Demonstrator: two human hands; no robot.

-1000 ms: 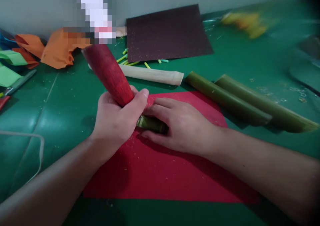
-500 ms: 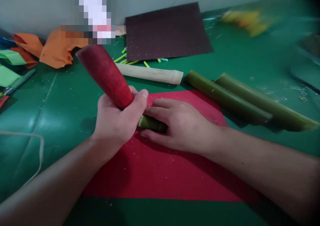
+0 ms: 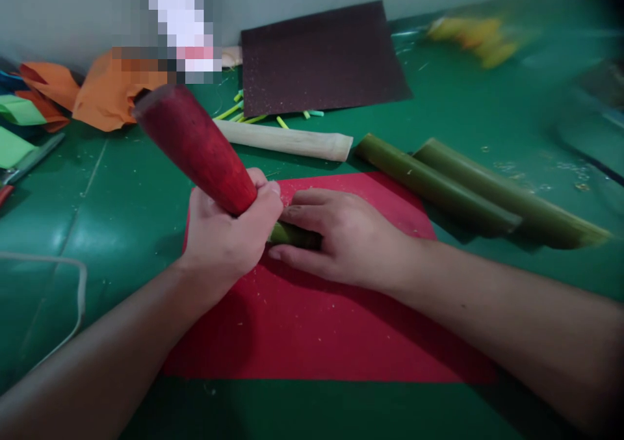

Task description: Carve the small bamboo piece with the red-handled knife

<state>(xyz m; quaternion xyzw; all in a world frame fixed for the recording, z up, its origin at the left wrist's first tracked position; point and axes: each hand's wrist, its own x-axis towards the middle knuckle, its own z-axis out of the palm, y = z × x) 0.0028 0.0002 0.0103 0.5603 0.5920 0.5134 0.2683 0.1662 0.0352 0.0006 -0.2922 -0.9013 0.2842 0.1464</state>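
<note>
My left hand is wrapped round a thick red cylinder that leans up and to the left; its lower end is hidden in the fist. Just right of it, my right hand presses down on a short green bamboo piece, fingers on its far side and thumb on its near side. The bamboo's left end disappears behind my left hand. Beneath both hands lies a red sheet sprinkled with small pale crumbs.
Two green bamboo pieces lie at the right, a pale stick behind the hands. Farther back is a dark sheet over thin yellow-green strips. Orange paper and scissors are at the left, a blurred yellow object at the back right.
The red cylinder's top has tipped slightly to the left and down in my left hand. The whole view has shifted a little. My right hand still holds the bamboo piece.
</note>
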